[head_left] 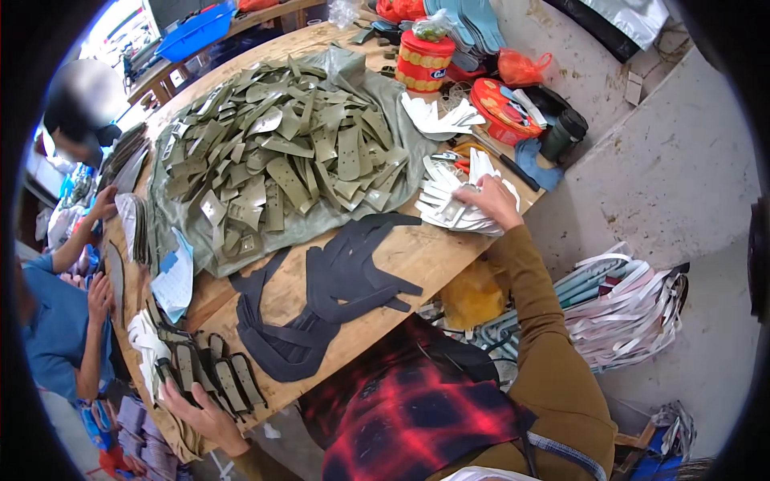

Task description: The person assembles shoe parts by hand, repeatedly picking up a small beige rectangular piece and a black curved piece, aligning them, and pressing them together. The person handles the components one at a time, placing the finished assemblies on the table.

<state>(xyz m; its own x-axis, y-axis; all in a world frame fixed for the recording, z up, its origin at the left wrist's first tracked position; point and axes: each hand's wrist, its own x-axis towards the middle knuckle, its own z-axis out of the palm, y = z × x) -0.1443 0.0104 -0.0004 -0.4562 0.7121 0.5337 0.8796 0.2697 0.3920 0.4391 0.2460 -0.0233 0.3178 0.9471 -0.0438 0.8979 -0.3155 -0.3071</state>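
My right hand (493,202) reaches to the far right of the table, its fingers curled down and closed on a white strip in a fanned pile of white strips (437,200). At the near left corner my left hand (204,417) lies with fingers spread, beside several olive straps with black edging (228,385). A bunched white cloth (147,345) sits just beyond that hand. Between my hands lies a stack of dark curved fabric pieces (321,309). Farther back, a large heap of olive perforated pieces (281,152) rests on a grey-green plastic sheet (381,100).
Two red tins (423,64), a dark lidded cup (564,135) and a blue cloth (539,160) crowd the far right. Written paper (174,280) lies left. Another person in blue (60,321) stands at the left edge. White straps (626,313) hang right, beside the wall (674,160).
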